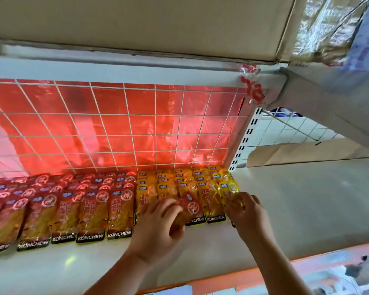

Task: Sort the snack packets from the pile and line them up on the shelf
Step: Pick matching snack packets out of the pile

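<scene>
From the head camera, most of the job looks done. On the white shelf (pixel 285 209), the red packets (pixel 90 209) stand in overlapping rows along the left. The yellow packets (pixel 175 177) fill neat rows beside them, running right up to the shelf's end post. The front of the shelf and the stretch to the right are bare. The pile itself is out of view, so I cannot tell how many packets remain.

One stray red packet (pixel 191 207) lies tilted across the front of the yellow rows, out of place. I'd judge it needs moving over to the red side.

The left hand (pixel 158 226) reaches in palm down, its fingers (pixel 173 207) curled around the stray red packet's lower left edge. The right hand (pixel 248 211) is at the far end of the front yellow row. Its fingers (pixel 239 201) are bent and appear to pinch the bottom of the end yellow packet (pixel 229 191).
</scene>
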`<state>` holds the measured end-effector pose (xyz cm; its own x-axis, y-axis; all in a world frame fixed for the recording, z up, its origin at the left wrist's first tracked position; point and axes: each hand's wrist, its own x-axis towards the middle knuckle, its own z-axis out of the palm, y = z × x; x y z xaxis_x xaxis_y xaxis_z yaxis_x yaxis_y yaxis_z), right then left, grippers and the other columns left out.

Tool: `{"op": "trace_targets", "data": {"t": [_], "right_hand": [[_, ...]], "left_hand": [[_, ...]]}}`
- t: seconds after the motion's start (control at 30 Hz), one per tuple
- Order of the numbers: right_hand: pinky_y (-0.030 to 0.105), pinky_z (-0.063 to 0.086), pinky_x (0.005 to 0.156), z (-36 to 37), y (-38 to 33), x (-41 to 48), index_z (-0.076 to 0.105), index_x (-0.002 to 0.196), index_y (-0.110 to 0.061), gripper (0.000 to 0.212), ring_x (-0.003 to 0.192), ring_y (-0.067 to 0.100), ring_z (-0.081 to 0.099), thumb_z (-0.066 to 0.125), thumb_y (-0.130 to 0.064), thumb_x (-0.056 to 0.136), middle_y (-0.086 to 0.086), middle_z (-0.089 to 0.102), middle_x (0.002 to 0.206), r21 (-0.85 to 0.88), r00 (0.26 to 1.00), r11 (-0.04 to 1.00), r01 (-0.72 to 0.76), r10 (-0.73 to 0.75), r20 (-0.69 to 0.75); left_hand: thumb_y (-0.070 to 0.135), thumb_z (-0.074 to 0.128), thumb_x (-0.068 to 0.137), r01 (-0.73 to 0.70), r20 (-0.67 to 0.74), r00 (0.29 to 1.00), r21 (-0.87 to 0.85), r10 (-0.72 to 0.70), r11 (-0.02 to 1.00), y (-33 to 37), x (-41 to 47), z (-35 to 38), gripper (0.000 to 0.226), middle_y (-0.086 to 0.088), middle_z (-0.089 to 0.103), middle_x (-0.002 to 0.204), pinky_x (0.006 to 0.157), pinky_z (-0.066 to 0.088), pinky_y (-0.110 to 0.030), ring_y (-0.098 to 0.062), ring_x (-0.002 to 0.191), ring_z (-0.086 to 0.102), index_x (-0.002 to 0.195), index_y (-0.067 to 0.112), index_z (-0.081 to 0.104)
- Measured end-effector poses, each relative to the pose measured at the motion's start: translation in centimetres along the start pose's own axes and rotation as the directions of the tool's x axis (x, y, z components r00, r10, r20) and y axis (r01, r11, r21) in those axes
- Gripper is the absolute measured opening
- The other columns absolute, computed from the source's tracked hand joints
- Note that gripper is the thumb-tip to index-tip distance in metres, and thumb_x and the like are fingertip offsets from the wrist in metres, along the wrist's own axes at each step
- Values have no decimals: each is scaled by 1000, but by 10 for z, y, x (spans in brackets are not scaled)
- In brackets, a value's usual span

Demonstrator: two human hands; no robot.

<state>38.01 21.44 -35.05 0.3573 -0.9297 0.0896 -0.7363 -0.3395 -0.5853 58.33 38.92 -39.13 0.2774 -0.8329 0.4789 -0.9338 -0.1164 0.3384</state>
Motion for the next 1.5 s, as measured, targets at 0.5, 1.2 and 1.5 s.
{"op": "trace_targets", "data": {"t": [0.5, 1.2, 1.5], "right_hand": [[43, 45, 89, 15, 8, 19, 61, 120, -30, 51, 109, 26, 55, 80, -45, 75, -5, 60, 121, -155, 1000, 988, -18, 21, 22], [42, 46, 83, 17, -5, 24, 58, 113, -30, 49, 97, 26, 57, 61, -69, 84, -2, 61, 109, -244, 1000, 969, -29, 25, -19], [46, 45, 88, 15, -14, 16, 59, 122, -28, 51, 105, 30, 56, 66, -61, 84, 2, 61, 117, -195, 999, 981, 11, -17, -29]], "left_hand": [[47, 71, 81, -23, 12, 1000, 42, 22, 999, -1, -1, 4, 37, 8, 61, 123, 97, 48, -45, -22, 114, 58, 112, 28, 65], [46, 71, 83, 16, 31, 999, 44, -17, 999, 0, -2, 5, 36, 9, 59, 124, 98, 46, -46, -21, 115, 58, 114, 29, 66], [48, 69, 81, 79, -40, 996, 5, -79, 997, 1, -2, 4, 38, 6, 62, 121, 95, 49, -48, -22, 114, 57, 113, 27, 67]]}}
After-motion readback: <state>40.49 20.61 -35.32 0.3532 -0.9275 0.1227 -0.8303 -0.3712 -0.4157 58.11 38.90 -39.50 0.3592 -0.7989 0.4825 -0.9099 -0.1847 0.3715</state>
